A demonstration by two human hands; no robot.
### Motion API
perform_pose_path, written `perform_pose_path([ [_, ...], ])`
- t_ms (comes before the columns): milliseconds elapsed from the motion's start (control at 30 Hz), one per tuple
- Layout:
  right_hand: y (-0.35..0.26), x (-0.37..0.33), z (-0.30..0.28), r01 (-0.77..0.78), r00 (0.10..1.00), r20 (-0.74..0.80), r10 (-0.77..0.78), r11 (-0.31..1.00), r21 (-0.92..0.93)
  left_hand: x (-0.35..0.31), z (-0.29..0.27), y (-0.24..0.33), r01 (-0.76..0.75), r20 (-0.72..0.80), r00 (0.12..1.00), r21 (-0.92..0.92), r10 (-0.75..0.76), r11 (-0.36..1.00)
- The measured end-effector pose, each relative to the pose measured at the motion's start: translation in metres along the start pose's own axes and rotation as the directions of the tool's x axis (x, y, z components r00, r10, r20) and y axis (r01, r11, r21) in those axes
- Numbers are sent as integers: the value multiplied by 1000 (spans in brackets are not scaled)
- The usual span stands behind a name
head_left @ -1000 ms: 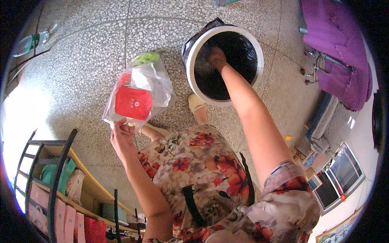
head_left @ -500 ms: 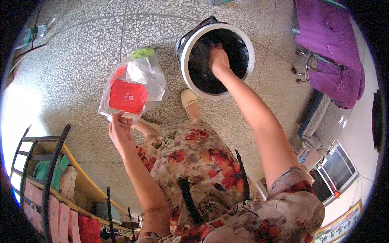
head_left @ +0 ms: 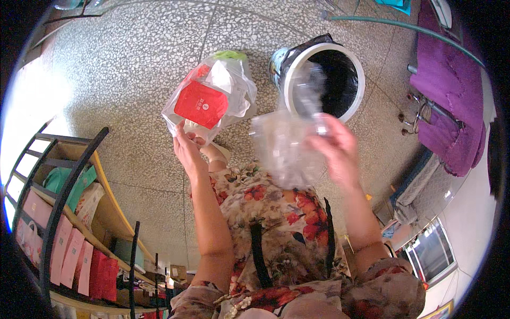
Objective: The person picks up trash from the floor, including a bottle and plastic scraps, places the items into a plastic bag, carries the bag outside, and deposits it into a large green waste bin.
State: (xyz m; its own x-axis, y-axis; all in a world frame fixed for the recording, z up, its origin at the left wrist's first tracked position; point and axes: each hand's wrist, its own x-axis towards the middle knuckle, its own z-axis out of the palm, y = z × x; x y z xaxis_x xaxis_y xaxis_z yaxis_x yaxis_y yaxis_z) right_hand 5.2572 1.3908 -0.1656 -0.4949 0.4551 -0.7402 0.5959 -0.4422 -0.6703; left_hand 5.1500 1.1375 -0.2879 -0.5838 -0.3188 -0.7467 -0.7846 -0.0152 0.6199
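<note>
My right hand (head_left: pixel 339 150) gripped clear plastic (head_left: pixel 287 149) by the bin (head_left: pixel 361 85); my left hand (head_left: pixel 189 153) pinched the bag (head_left: pixel 243 77), likely needing steadiness next.

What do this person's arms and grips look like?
The left grip and right grip are bare hands, no gloves; the right one looks blurry. The forearms are bare too. The short sleeves are beige-grey with reddish flowers.

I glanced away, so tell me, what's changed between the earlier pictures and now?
The right hand has come out of the round, white-rimmed, black-lined bin toward the body, holding crumpled clear plastic. The left hand still holds the translucent white plastic bag.
</note>
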Motion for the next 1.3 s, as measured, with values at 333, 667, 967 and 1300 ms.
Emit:
perform_pose_path([
  [333,88,68,110,212,975,167,-144,825,-524,-2,-8,5,45,-93,995,-20,-47,999],
  [667,100,247,-80,201,958,128,-256,284,-938,4,7,10,48,-48,998,-35,-50,998],
  [967,171,303,-62,175,984,177,-15,-97,-980,13,9,19,32,6,999,-1,-32,999],
  [1300,129,303,-91,151,987,146,71,-83,-985,13,6,17,39,89,995,-9,-38,999],
])
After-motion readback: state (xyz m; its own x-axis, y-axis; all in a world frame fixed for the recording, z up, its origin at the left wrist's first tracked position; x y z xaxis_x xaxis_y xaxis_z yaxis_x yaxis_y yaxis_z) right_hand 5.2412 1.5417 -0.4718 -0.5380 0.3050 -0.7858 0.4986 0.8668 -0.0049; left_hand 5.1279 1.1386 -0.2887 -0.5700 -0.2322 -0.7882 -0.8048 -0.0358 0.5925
